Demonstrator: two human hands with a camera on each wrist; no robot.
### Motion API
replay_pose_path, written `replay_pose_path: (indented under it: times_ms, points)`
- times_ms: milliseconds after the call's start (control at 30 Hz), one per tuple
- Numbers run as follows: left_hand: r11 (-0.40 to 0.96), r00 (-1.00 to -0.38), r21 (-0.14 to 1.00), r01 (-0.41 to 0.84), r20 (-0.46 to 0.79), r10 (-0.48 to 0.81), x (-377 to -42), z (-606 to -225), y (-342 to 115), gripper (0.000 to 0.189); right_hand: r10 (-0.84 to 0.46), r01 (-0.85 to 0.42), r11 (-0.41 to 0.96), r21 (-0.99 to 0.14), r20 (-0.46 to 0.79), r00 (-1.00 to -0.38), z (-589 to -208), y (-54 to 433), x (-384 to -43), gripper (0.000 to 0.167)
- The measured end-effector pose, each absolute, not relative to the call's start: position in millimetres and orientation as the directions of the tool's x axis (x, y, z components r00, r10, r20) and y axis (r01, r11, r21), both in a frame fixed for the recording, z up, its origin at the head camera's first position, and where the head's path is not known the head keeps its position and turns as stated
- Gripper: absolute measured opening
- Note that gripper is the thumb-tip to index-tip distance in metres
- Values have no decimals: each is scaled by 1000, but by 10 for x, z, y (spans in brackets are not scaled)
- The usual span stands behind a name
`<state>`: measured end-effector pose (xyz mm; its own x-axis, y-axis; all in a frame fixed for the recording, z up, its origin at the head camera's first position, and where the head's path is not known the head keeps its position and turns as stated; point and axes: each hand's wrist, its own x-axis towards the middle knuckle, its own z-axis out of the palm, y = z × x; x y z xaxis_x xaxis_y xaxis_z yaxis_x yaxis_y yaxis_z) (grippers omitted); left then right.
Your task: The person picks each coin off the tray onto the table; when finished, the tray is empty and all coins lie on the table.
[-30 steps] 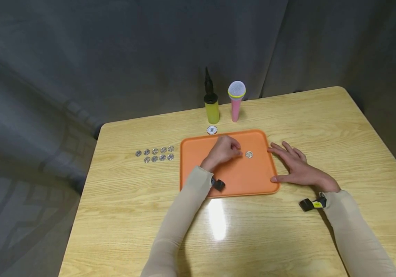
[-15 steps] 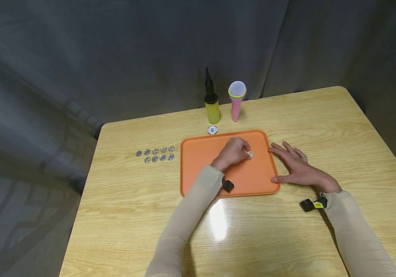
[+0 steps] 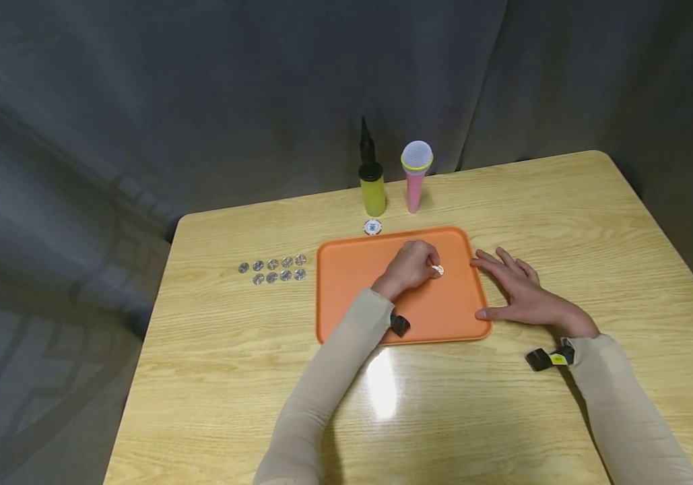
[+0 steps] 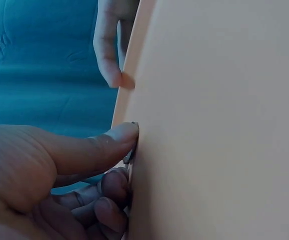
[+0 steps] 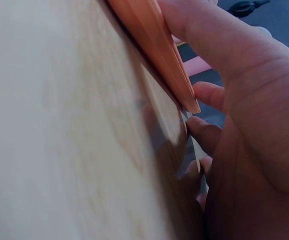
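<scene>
Over the orange tray [image 3: 346, 296], my left hand [image 3: 408, 264] pinches a silver coin [image 3: 439, 269] between thumb and fingers. The coin looks tilted, its edge at the tray's surface. In the left wrist view the thumb covers most of the coin [image 4: 130, 156], so only thin parts of its rim show. My right hand [image 3: 517, 296] lies spread at the tray's right side. Its thumb and index finger touch the rim [image 5: 179, 75], while the other fingers rest beyond it on the table.
Several silver coins [image 3: 286, 275] lie in two rows left of the tray. A white poker chip [image 3: 373, 228] lies just behind the tray. Behind that stand a yellow-green hand pump [image 3: 373, 195] with a black top and a pink toy microphone [image 3: 415, 192]. A dark curtain [image 3: 273, 101] hangs behind the table.
My left hand has moved right across the tray to the lone coin and taken hold of it. The coin now tilts and catches the light. The right hand has stayed at the rim.
</scene>
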<state>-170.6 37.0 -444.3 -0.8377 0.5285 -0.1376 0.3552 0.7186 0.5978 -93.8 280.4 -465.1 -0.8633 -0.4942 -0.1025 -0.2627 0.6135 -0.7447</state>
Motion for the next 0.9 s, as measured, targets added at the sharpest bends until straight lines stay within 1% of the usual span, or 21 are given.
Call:
replay_pose_path:
  times_ms: [200,567,700,900]
  points:
    - [709,-848,607,358,-108,520,-1695,-4462,368,13,-490,-263,619,-740,-102,-866,-4662,2809,-942,92]
    - [623,-850,712,323,-70,521,-1702,-4482,299,14,-495,-267,619,-739,-104,-862,-4675,2820,-955,93]
    - [613,-848,726,313,-77,524,-1713,-4480,260,13,-496,-269,619,-737,-102,-862,-4668,2818,-954,93]
    - [600,-856,751,275,-93,508,-1723,-4496,189,16,-499,-265,613,-744,-104,-860,-4665,2816,-950,93]
